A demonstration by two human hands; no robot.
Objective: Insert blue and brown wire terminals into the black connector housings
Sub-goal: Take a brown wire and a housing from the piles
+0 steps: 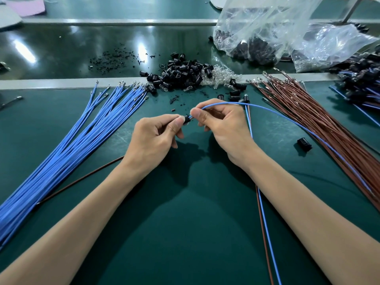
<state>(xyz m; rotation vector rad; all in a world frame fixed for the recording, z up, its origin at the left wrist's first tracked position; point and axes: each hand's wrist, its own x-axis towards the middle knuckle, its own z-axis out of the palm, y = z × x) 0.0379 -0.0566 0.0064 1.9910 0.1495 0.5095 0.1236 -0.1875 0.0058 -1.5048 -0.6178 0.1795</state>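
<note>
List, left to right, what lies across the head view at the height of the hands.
blue wire bundle → left hand → housing, pinched by the left hand → right hand, pinching a blue wire → brown wire bundle

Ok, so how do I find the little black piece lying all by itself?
Look at the big bunch of brown wires on the right of the green mat. Just beside its left edge, right of the right hand, lies one black housing. Most other housings sit heaped farther back; this one lies alone.
</note>
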